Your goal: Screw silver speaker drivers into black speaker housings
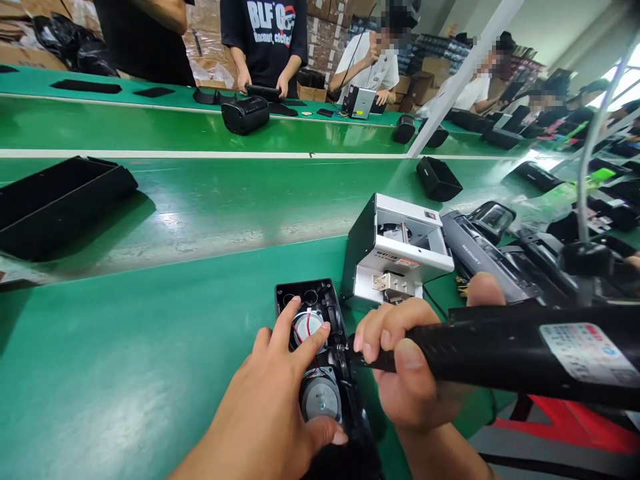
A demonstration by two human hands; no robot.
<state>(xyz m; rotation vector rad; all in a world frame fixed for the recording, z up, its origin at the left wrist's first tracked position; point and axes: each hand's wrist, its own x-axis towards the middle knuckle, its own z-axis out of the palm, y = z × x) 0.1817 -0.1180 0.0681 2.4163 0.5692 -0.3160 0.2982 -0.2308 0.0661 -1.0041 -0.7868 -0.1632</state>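
Observation:
A black speaker housing (286, 289) lies open on the green mat, with two round speaker drivers and red wires inside. My left hand (273, 393) rests over it, fingers spread across the housing and the upper driver (306, 323), thumb beside the lower driver (321, 399). In my right hand (413, 373) is a black electric screwdriver (485, 353) with a white label, held nearly level. Its tip points left and meets the housing's right side, near a small metal screw spot. My fingers wrap round its front end.
A silver and black screw feeder machine (400, 247) stands just beyond the housing. Several black parts (485, 257) crowd the right. A black open casing (60, 200) and a black box (439, 179) lie on the green conveyor (240, 193). Co-workers (265, 47) stand across the line.

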